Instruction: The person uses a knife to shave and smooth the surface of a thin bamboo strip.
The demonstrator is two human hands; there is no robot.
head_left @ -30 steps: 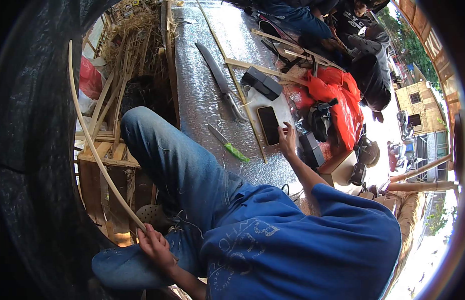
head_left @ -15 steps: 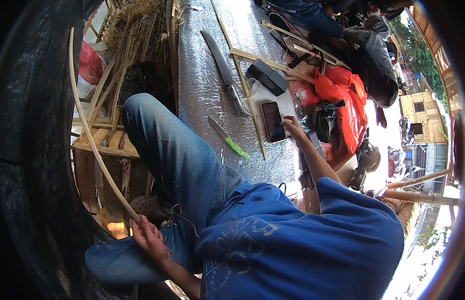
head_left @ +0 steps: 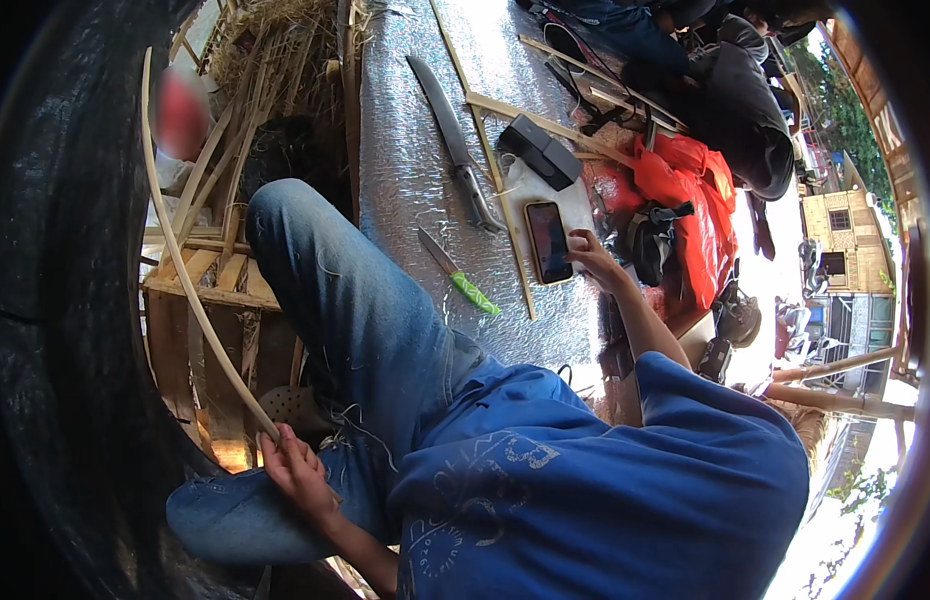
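My left hand [head_left: 298, 474] is closed around the lower end of a long, thin, pale strip [head_left: 186, 278] that looks like bamboo. The strip curves up and away past my bent knee. On the silvery foil-covered surface lies a smartphone [head_left: 547, 235] with its screen lit. My right hand [head_left: 599, 262] is at the phone's right edge, thumb and forefinger apart, fingertips at the screen; it does not grip the phone. Left of the phone are a small knife with a green patterned handle [head_left: 473, 293] and a large, long-bladed knife [head_left: 440, 115]. Between them and the phone runs another thin strip [head_left: 490, 170].
A black case [head_left: 538, 152] lies beyond the phone on a white pad. To the right is a red plastic bag [head_left: 695, 210] with dark gear. Wooden slats [head_left: 210, 275] and straw [head_left: 275, 45] are at left. Another person's dark clothing [head_left: 735, 110] shows at the far right.
The fingers of my right hand have shifted slightly against the phone, and its dark screen now shows a brighter picture. My left hand still holds the strip, almost unmoved.
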